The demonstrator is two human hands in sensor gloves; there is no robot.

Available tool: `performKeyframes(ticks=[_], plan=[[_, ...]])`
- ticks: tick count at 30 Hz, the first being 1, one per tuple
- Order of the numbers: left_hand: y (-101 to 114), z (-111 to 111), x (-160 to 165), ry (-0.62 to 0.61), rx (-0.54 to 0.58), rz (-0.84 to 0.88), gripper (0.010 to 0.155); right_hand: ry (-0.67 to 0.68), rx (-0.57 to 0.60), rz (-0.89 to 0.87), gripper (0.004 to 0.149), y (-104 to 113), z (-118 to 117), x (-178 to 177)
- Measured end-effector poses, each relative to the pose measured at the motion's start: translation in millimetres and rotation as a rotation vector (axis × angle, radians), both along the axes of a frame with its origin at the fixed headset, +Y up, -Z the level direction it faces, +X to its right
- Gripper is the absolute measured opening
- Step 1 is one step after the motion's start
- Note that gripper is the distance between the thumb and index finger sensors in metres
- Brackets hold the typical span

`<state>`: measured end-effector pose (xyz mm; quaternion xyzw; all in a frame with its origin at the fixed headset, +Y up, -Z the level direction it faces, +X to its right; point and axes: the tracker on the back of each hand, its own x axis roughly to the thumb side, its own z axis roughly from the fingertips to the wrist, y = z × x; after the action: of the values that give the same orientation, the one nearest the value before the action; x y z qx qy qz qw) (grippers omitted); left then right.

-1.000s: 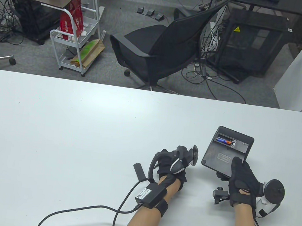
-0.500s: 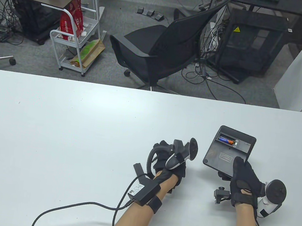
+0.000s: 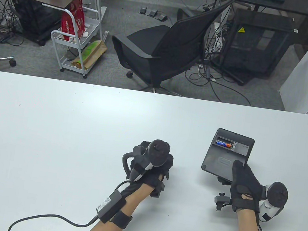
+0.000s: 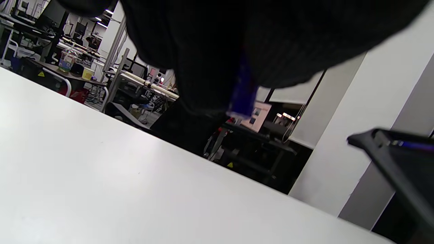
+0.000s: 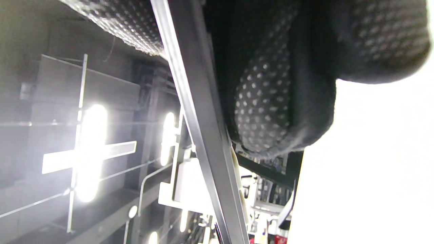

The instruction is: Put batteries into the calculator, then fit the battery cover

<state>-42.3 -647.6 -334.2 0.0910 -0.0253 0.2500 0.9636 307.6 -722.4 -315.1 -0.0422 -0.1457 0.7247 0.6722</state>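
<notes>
The black calculator (image 3: 221, 157) lies back side up, tilted off the white table (image 3: 56, 137). Its open battery compartment holds one blue and orange battery (image 3: 225, 143). My right hand (image 3: 243, 179) grips the calculator's near edge, thumb on its back. In the right wrist view, my dotted fingers (image 5: 264, 101) lie against the calculator's edge (image 5: 200, 135). My left hand (image 3: 151, 163) is curled to the calculator's left, apart from it. In the left wrist view, its fingers pinch a blurred blue battery (image 4: 242, 91), and the calculator's corner (image 4: 400, 166) shows at right. No battery cover is in view.
A black cable (image 3: 46, 217) runs from my left wrist across the table's near left. A black office chair (image 3: 161, 52) stands beyond the table's far edge. A white cart (image 3: 76, 41) stands on the floor at far left.
My left hand has moved left and toward me, and now covers the spot where a small black strip lay. My right hand has shifted the calculator slightly left.
</notes>
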Motion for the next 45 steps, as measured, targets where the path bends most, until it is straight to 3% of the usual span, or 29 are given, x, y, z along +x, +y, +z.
performKeyframes(ticks=[11, 19, 29, 45], plan=[[2.4, 27.0, -59.8, -0.045, 0.185, 0.273, 0.050, 0.095, -0.004, 0.011, 0.055, 3.8, 2.2, -18.9], [-13.5, 34.1, -80.8, -0.072, 0.236, 0.437, 0.051, 0.211, 0.014, 0.003, 0.055, 12.0, 8.2, -42.4], [-21.0, 44.9, -81.8, -0.125, 0.341, 0.483, 0.051, 0.351, 0.015, 0.059, 0.055, 12.1, 13.0, -74.6], [-24.0, 56.4, -60.0, -0.227, 0.426, 0.395, 0.049, 0.562, -0.053, 0.114, 0.055, 1.7, 20.8, -117.1]])
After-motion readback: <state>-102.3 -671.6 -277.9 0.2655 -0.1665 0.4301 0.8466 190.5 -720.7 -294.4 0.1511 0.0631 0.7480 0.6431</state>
